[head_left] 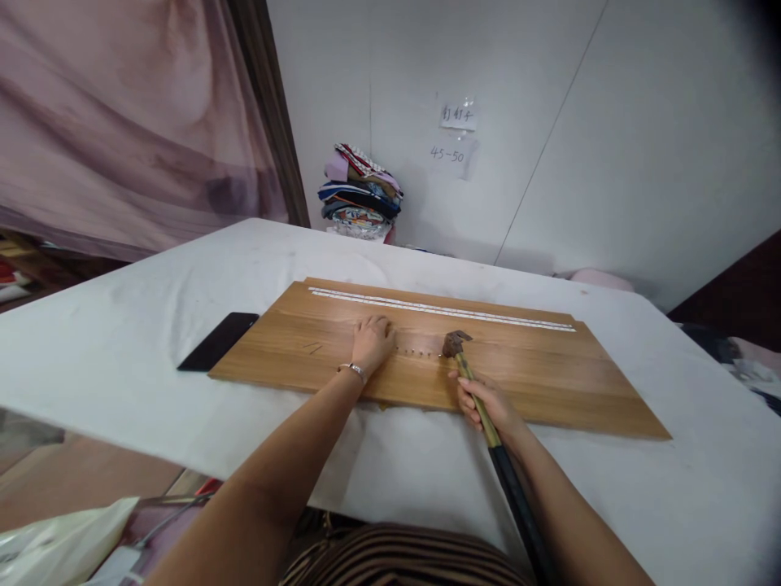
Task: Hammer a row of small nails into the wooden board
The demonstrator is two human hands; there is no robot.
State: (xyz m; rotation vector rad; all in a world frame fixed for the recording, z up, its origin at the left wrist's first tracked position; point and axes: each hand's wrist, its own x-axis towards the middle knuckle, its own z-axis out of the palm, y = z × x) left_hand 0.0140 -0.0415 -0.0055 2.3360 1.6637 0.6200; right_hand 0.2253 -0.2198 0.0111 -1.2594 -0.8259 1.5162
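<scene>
My right hand [485,401] is wrapped round the handle of a claw hammer [486,415], partway along its yellowish shaft below the head. The rusty hammer head is just above a wooden board [549,370], at the right end of a short row of nails [421,352] standing in it. My left hand [373,342], with a bracelet at the wrist, rests on the board at the left end of that row. Its fingers are bent down and close together; what they hold, if anything, is hidden. Loose nails [313,348] lie on the board left of this hand.
Two white measuring strips [439,309] run along the board's far side. A black flat object [220,342] lies partly beside the board's left end on the white-covered table [122,325]. Folded cloths [359,195] are stacked at the wall, and a pink curtain [134,122] hangs left.
</scene>
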